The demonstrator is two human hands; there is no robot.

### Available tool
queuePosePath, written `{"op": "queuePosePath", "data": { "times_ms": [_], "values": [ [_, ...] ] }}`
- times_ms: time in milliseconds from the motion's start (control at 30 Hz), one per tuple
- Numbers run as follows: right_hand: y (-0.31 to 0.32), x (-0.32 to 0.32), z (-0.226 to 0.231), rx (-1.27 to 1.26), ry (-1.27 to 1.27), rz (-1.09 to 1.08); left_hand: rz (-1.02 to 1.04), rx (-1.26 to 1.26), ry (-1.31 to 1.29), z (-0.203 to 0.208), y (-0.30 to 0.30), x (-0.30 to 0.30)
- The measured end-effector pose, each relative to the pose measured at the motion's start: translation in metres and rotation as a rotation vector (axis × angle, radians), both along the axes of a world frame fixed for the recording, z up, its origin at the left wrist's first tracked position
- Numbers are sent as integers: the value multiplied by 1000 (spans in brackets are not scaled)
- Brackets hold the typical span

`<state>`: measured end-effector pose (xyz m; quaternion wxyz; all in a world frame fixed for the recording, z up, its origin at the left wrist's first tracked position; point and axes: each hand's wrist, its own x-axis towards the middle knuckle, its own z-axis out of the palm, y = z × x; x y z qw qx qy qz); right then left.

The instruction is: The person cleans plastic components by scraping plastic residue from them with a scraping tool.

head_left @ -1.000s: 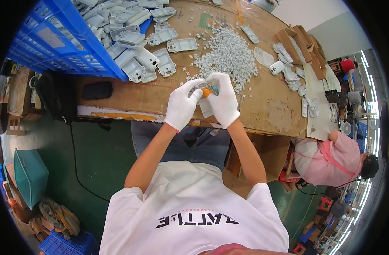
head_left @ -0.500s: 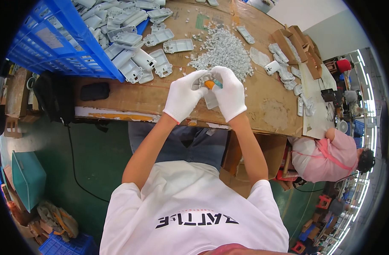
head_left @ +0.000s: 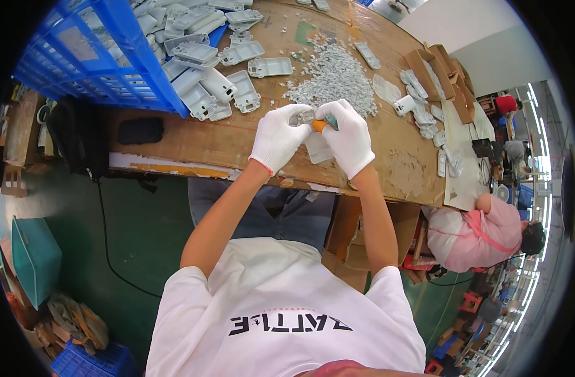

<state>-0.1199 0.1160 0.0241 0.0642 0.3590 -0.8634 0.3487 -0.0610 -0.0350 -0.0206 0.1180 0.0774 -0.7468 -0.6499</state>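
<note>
My left hand (head_left: 280,137), in a white glove, is closed around a small light-grey plastic casing (head_left: 306,117) near the table's front edge. Close beside it, my white-gloved right hand (head_left: 344,136) grips a small tool with an orange and teal handle (head_left: 319,125). The tool's working end is hidden, so whether it touches the casing cannot be made out. Under the two hands shows a pale, flat, rounded piece (head_left: 319,148), partly covered by the fingers. Just beyond my fingertips spreads a heap of tiny whitish plastic bits (head_left: 338,78).
Many grey casings (head_left: 243,91) lie piled at the back left beside a blue crate (head_left: 121,69). A dark case (head_left: 141,131) sits at the left front of the cardboard-covered table (head_left: 218,141). Cardboard boxes (head_left: 424,72) stand back right. A person in pink (head_left: 476,232) sits at the right.
Both hands have shifted slightly right, staying close together. More of the casing now shows between them, and the orange part of the tool has turned a little. The view has moved slightly.
</note>
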Motion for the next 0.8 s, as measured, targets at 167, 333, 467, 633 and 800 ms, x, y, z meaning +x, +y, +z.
{"op": "queuePosePath", "data": {
  "times_ms": [167, 333, 467, 633, 800],
  "values": [
    [-1, -1, -2, 84, -23, -4, 44, 17, -37, -12, 1, -3],
    [26, -6, 20, 113, -115, -115, 31, -16, -104, -13, -7, -1],
    [104, -56, -1, 484, 225, -399, -36, 68, -79, -8, -6, 6],
    [142, -74, -31, 737, 203, -507, -99, 386, -125, -1, 6, 16],
    [94, -21, -10, 203, 524, -403, -1, 195, -69, 6, 17, 27]
  ]
}}
